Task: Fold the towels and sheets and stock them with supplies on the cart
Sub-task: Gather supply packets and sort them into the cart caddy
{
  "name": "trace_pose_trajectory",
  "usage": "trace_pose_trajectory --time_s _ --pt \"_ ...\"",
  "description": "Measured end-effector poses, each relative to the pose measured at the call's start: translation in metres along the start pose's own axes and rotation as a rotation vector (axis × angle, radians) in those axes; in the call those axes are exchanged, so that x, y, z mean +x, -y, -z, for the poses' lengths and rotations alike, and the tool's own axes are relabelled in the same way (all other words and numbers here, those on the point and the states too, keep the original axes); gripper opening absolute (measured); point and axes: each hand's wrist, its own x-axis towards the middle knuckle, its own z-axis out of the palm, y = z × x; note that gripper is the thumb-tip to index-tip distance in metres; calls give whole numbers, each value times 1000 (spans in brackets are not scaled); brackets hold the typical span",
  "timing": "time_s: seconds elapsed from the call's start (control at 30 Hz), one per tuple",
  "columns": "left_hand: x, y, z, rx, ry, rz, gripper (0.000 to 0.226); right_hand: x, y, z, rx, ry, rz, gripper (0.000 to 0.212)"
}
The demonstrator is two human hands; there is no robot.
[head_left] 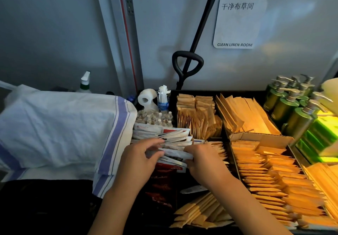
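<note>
From the head view, both hands were deep in the cart's top tray (226, 92): the left hand (136, 158) and the right hand (202, 158) each pinched an end of the stack of white-and-red foil sachets (172, 143), settling it into its compartment. Supplies looked well stocked: brown paper packets (270, 172) in rows, green pump bottles (285, 106) alongside. The white, blue-striped linen (60, 130) lay bunched to the left, seemingly not yet folded.

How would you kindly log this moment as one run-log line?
left hand: grips white sachets | right hand: grips same sachets | location: cart tray | bag: untouched
</note>
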Motion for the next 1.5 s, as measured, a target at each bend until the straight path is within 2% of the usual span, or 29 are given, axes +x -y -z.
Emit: trace_pose_trajectory --time_s 0.1,0.23,0.47,0.6,0.73,0.87,0.93,1.03,1.13,1.37,1.4,1.5 --pt "-4 -5 -6 71 16 -108 19 0 -3 0 16 57 14 25" --pt "-6 -4 -11 191 -6 -139 16 -4 -5 -1 40 -25 92 17" --pt "-1 -3 -11 402 138 -100 23 6 -5 -10 -39 120 74 34" --pt "-5 1 -11 478 167 -102 30 8 -4 -15 -88 130 109 39" --pt "-9 -2 -8 412 151 -101 29 3 -11 -7 38 104 123 37" --pt "-21 -7 -5 263 32 -118 22 -14 -32 12 219 -66 101 28" --pt "-28 -11 -5 223 4 -125 23 -23 -44 22 282 -84 78 30" --pt "-35 -21 -9 178 6 -143 23 -33 -60 35 292 100 38 33" --pt "-42 -32 -16 109 51 -144 23 -38 -67 38 171 303 23 41" --pt "-55 -57 -36 39 135 -167 19 -46 -76 29 118 442 136 64" --pt "-57 -59 -38 44 139 -167 19 -46 -78 28 95 445 151 61" --pt "-59 -65 -41 42 123 -148 22 -44 -81 26 87 394 173 32"
